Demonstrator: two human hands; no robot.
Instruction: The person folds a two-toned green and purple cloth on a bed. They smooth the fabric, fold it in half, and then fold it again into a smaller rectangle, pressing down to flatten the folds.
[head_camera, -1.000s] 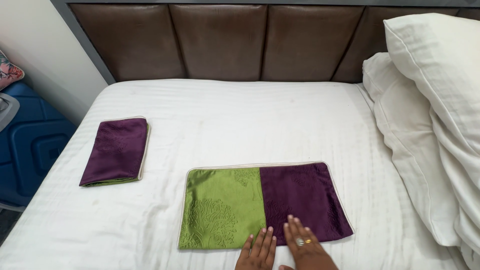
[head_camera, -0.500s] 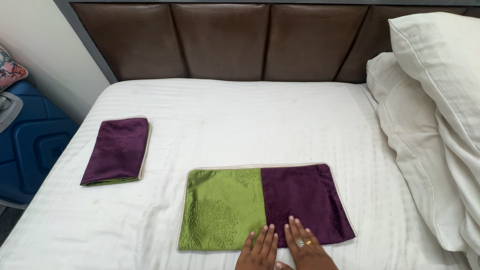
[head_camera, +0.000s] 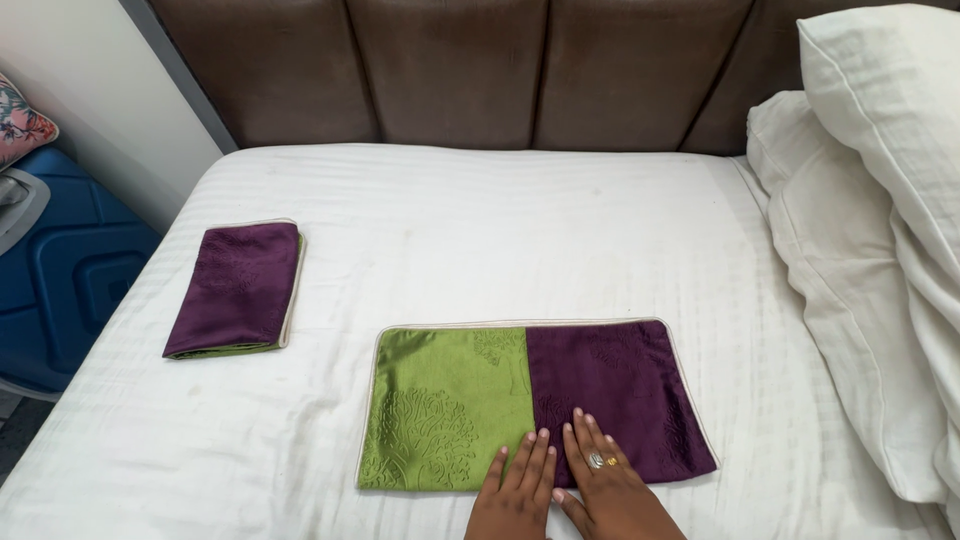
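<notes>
Hands lay flat and side by side at the near edge of a green-and-purple cushion cover (head_camera: 535, 402), which was spread out on the white bedsheet (head_camera: 500, 230). The left hand (head_camera: 518, 492) rested with fingers extended on the green half, the right hand (head_camera: 606, 483) — wearing a ring — on the purple half, thumbs nearly touching; neither gripped anything, both palms simply pressing down on the fabric. Well off to the left of the hands, farther up the bed, sat a folded purple cushion cover (head_camera: 237, 289) — apart from the open one. To the right of the hands rose white pillows (head_camera: 870, 240), and beyond the fingertips stood the brown padded headboard (head_camera: 480, 70).
</notes>
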